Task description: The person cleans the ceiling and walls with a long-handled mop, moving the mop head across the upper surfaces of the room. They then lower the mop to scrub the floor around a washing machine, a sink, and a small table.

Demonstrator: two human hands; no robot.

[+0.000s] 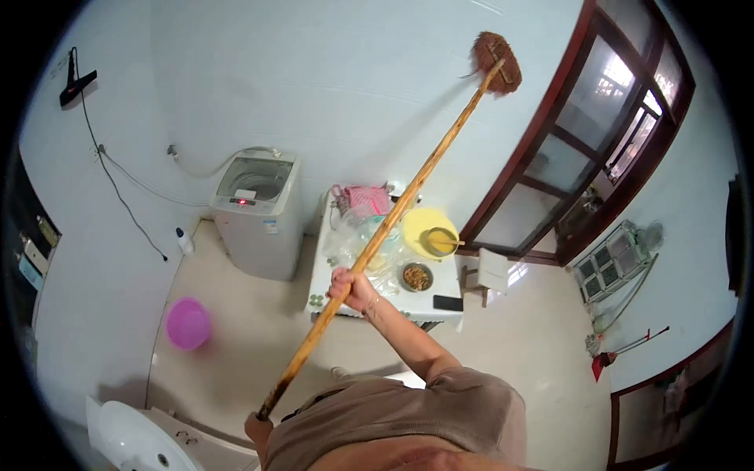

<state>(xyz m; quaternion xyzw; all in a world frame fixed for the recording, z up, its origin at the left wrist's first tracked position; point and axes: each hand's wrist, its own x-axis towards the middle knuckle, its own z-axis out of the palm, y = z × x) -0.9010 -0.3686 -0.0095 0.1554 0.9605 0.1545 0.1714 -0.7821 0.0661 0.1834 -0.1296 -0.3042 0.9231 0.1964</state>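
Observation:
A broom (408, 192) with a long, knotty wooden handle runs diagonally across the view. Its reddish-brown bristle head (496, 63) is up by the pale wall, at the upper right. My right hand (355, 289) is closed around the handle below its middle, with the arm stretched forward. Down at the handle's dark lower end, my left hand (258, 430) is wrapped around the tip; part of it is hidden near my body. Behind the handle stands a table (320, 275) with a white cloth, a bowl of food (417, 276), a yellow round board (420, 224) and a black phone (448, 303).
A washing machine (259, 228) stands against the wall, left of the table. On the floor lies a pink basin (188, 323). A small stool (488, 273) is right of the table, near a glazed sliding door (542, 157). At lower left is a white sink (129, 439).

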